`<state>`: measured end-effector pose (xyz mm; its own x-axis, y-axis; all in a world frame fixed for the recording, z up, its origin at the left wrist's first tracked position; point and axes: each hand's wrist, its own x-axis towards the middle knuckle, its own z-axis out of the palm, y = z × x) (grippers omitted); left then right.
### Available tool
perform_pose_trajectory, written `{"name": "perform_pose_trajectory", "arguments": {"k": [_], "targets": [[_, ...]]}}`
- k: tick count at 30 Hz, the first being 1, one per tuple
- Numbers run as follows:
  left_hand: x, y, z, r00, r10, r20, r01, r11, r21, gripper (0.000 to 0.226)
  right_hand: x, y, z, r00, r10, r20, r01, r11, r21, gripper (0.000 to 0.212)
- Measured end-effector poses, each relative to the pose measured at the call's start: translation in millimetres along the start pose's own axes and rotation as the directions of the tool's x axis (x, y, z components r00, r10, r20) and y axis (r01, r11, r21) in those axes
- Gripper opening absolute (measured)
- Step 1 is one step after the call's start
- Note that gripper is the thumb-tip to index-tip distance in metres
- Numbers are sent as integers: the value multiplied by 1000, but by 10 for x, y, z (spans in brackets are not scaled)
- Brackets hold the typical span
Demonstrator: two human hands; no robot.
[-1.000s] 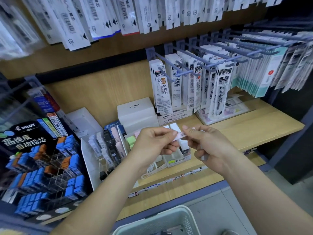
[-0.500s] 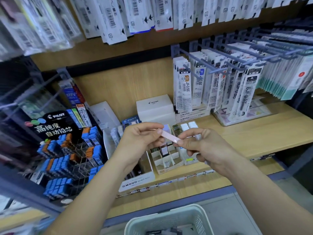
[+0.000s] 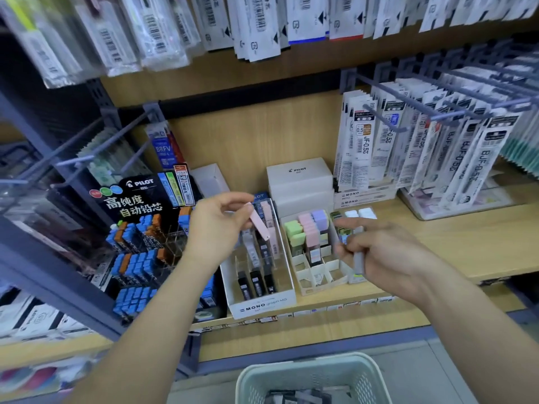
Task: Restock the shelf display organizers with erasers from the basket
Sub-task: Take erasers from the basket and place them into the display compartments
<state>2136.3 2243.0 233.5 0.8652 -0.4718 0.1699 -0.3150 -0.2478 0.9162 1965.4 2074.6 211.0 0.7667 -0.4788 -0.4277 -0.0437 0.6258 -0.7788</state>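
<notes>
My left hand (image 3: 217, 225) pinches a slim pale pink eraser (image 3: 259, 224) by its upper end, above the white MONO display organizer (image 3: 262, 306) with its slotted rows. My right hand (image 3: 382, 252) is to the right, curled round a few thin grey stick erasers (image 3: 358, 259), over the white divided organizer (image 3: 318, 277) that holds pastel green, pink and purple erasers. The white basket (image 3: 313, 374) sits on the floor below, with dark packets inside.
A black Pilot lead display (image 3: 145, 228) with blue and orange cases stands to the left. White Pilot boxes (image 3: 300, 185) sit behind the organizers. Hooks with hanging refill packs (image 3: 423, 147) jut out at upper right. The wooden shelf (image 3: 452, 243) carries price tags along its edge.
My hands have parted: the left hand now holds the pink eraser alone and has moved left over the MONO organizer. The right hand has drawn back. The view has shifted left.
</notes>
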Motion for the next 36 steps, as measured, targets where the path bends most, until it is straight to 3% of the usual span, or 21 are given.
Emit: {"name": "perform_pose_trajectory", "arguments": {"k": [5, 9, 13, 21, 28, 36], "targets": [[25, -136, 120, 998, 37, 52, -42, 993, 106, 23, 11, 47, 126, 999, -22, 32, 21, 999, 50, 41], [60, -239, 170, 996, 50, 71, -58, 991, 118, 26, 0, 42, 158, 997, -63, -47, 65, 997, 40, 20], [69, -277, 212, 992, 73, 106, -95, 970, 223, 8, 0, 41, 157, 994, -71, -83, 72, 997, 7, 24], [150, -235, 234, 981, 130, 143, -179, 887, 427, 25, -7, 50, 147, 995, -85, -58, 83, 995, -47, 24], [228, -100, 32, 985, 149, 90, -174, 887, 428, 20, -27, 52, 119, 994, -101, -42, 98, 993, -61, 23], [144, -238, 259, 932, 231, 281, -354, 750, 559, 13, -47, 93, 133, 995, -91, -28, 85, 982, -166, 23]]}}
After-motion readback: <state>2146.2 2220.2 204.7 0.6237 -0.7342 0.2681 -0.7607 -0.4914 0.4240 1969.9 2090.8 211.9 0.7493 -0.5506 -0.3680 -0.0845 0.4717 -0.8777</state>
